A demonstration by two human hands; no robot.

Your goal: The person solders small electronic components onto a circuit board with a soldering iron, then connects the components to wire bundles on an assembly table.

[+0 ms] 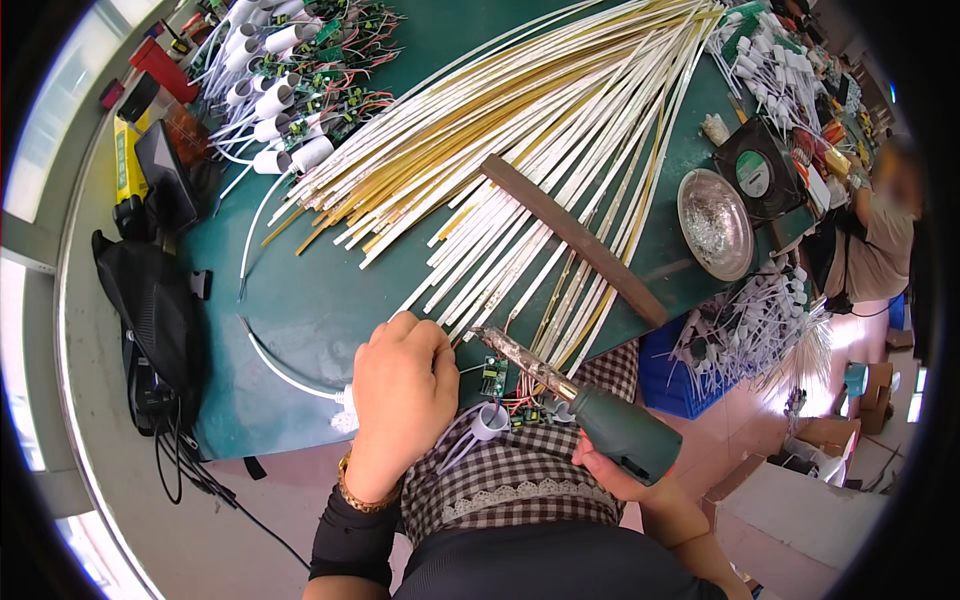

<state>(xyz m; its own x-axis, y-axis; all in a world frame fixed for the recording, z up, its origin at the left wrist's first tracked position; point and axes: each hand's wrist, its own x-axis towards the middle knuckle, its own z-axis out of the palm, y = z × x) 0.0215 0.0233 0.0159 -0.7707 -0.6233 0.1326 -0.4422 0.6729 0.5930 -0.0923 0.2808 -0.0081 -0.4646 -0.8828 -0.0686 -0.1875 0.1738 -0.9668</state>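
Observation:
My right hand [610,472] grips the dark green handle of a soldering gun [625,440]. Its stained metal barrel points up and left, and the tip is close to the near ends of long thin white and yellow strips [500,270]. Just left of that tip, my left hand [402,385] is closed with its fingers curled at the strip ends; what it pinches is hidden behind the knuckles. Below the tip is a small green circuit board [493,377] with red wires. Next to it, a white cylindrical cap [490,422] with white leads rests against the checked apron [520,470].
A brown bar [575,240] lies across the strips. To its right are a metal dish [714,225] and a black fan [760,170]. White caps with boards [285,100] are heaped far left. A blue bin [680,375] stands beside the table; a person [875,240] is farther right.

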